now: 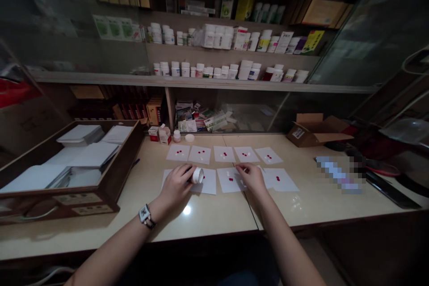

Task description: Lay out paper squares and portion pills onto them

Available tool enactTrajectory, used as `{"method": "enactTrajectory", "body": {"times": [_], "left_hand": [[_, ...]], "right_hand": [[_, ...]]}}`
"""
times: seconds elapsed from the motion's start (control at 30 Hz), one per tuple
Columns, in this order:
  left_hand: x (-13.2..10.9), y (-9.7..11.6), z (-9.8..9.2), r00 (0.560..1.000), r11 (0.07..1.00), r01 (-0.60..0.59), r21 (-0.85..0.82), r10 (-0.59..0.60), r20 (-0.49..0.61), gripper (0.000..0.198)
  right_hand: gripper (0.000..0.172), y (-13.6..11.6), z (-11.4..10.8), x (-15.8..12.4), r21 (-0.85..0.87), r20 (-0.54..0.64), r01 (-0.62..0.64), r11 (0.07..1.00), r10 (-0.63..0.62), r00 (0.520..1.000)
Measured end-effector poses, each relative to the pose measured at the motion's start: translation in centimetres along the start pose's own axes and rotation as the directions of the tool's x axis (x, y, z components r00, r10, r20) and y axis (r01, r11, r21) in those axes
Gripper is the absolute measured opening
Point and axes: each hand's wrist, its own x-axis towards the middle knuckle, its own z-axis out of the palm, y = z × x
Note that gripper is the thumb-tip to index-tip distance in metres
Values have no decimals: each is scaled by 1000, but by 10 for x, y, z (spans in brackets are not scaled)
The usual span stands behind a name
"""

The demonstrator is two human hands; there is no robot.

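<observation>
My left hand, with a wristwatch on its wrist, is wrapped round a white pill bottle. The bottle lies tilted on its side, mouth end to the right, over the front row of paper squares. My right hand is closed in a pinch above another paper square; whatever its fingertips hold is too small to make out. Red pills and white pills rest on that sheet. At the front right, a paper square carries red pills. Behind, a row of paper squares bears red and white pills.
A wooden drawer box of white paper stands left. At the back are small boxes, a small bottle and a white cap. An open cardboard box sits back right. Shelves of medicine bottles rise behind the counter.
</observation>
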Motion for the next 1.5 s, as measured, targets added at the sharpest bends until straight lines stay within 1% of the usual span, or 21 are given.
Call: {"method": "enactTrajectory", "body": {"times": [0.1, 0.17, 0.27, 0.3, 0.33, 0.4, 0.47, 0.53, 0.6, 0.7, 0.77, 0.83, 0.93, 1.03, 1.13, 1.33, 1.4, 1.5], "left_hand": [[3, 3, -2, 1000, 1000, -10, -8, 10, 9, 48], [8, 7, -4, 999, 999, -40, -10, 40, 7, 47], [19, 17, -8, 994, 994, -107, 8, 107, 8, 45], [24, 20, -9, 992, 992, -128, 19, 127, 10, 45], [28, 23, -9, 989, 989, -146, 32, 146, 12, 44], [35, 27, -7, 984, 982, -180, 59, 180, 12, 43], [41, 29, -3, 978, 974, -208, 94, 209, 4, 42], [44, 30, 3, 975, 967, -219, 127, 223, -14, 41], [45, 32, 9, 975, 967, -218, 131, 223, -23, 40], [46, 39, 17, 977, 973, -209, 101, 211, -4, 38], [45, 46, 23, 978, 975, -207, 77, 206, 18, 37], [45, 52, 28, 977, 976, -210, 55, 208, 45, 36], [40, 57, 36, 980, 982, -186, 15, 184, 77, 39], [33, 55, 43, 985, 989, -147, -17, 148, 86, 44], [27, 50, 46, 983, 987, -162, -11, 162, 90, 47], [26, 46, 42, 980, 984, -177, 5, 176, 95, 47], [26, 46, 40, 981, 985, -173, 6, 171, 89, 47], [25, 46, 38, 982, 985, -174, 13, 173, 81, 46]], "right_hand": [[28, -2, -7, -2, 55, 2, 23, 998, -23, 1000], [28, -10, -8, -8, 143, 27, 34, 989, -38, 999], [30, -32, 0, -22, 362, 108, 19, 932, -63, 992], [29, -41, 5, -28, 419, 130, 26, 908, -89, 988], [28, -50, 9, -33, 447, 134, 59, 892, -132, 982], [22, -64, 18, -39, 432, 90, 195, 881, -257, 962], [17, -71, 23, -39, 367, 24, 334, 868, -368, 930], [17, -71, 24, -35, 305, -9, 404, 863, -421, 907], [18, -66, 22, -29, 252, -8, 422, 871, -434, 901], [18, -54, 19, -27, 173, 36, 399, 900, -411, 911], [18, -47, 18, -28, 147, 83, 346, 927, -360, 929], [19, -41, 19, -30, 176, 160, 262, 949, -291, 943], [18, -35, 20, -31, 256, 300, 135, 957, -211, 930], [16, -34, 21, -31, 249, 385, 87, 965, -181, 905], [17, -38, 20, -31, 204, 397, 105, 973, -180, 900], [21, -46, 21, -35, 117, 345, 198, 973, -227, 911], [21, -47, 21, -34, 139, 357, 190, 972, -228, 906], [17, -46, 23, -31, 228, 417, 118, 967, -206, 885]]}}
